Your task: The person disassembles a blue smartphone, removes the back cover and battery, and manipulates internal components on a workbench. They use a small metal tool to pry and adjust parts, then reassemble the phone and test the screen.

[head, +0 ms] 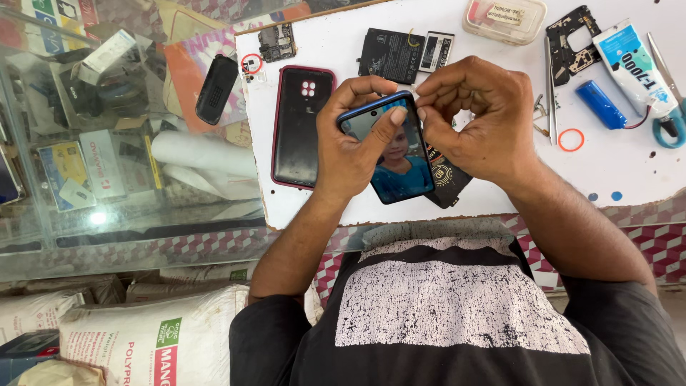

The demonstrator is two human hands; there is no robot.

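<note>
We see the left hand (350, 143) wrapped around a blue-edged smartphone with a lit screen showing a photo (391, 154), held just above the near edge of the white work board (622, 161). Its fingers curl behind the phone's left side and its thumb lies flat across the glass, so this hand is clamped on the phone. The right hand (475, 118) arches over the phone's top right corner, its fingertips (423, 109) drawn together and pinching at the rim there, touching the phone's edge.

Just left of the phone a black phone back cover with a dark red rim and a square camera cluster (301, 125) lies flat on the board. Beyond the hands rest a flat black battery (389, 53) and a smaller black and white battery (436, 51), side by side. Under the right wrist a dark round-marked part (446, 179) peeks out. Well to the right lie a blue cylindrical cell (600, 104), a white glue tube (636, 64), an orange ring (571, 139) and metal tweezers (549, 86).
</note>
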